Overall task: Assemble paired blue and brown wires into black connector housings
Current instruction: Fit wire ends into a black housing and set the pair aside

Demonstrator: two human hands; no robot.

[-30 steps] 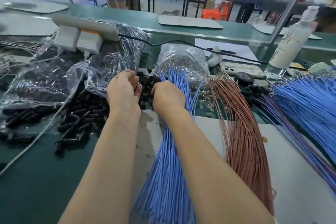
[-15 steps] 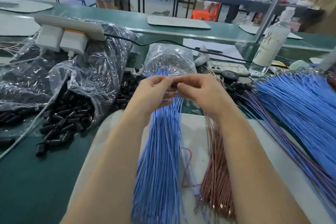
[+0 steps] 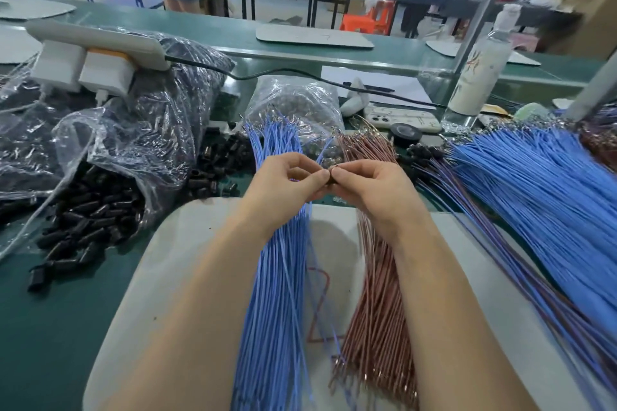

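My left hand (image 3: 288,183) and my right hand (image 3: 372,192) meet fingertip to fingertip above the white mat (image 3: 187,243). A small black connector housing (image 3: 333,179) is pinched between them, mostly hidden by my fingers. One loose blue wire (image 3: 325,290) and one loose brown wire (image 3: 317,304) hang down from the pinch onto the mat. Under my left forearm lies a blue wire bundle (image 3: 277,294). A brown wire bundle (image 3: 377,310) lies under my right forearm. Loose black housings (image 3: 90,213) spill from a clear plastic bag (image 3: 133,143) at the left.
A big fan of blue wires (image 3: 534,197) covers the right side. Behind my hands stand a clear bag of terminals (image 3: 293,103), a phone (image 3: 400,117), a black tape roll (image 3: 405,133) and a white bottle (image 3: 480,77). A power strip (image 3: 93,53) rests on the left bags.
My hands left the housing pile and the blue bundle, rose and came together. They now pinch a housing with a blue and a brown wire trailing below. The view shifted left.
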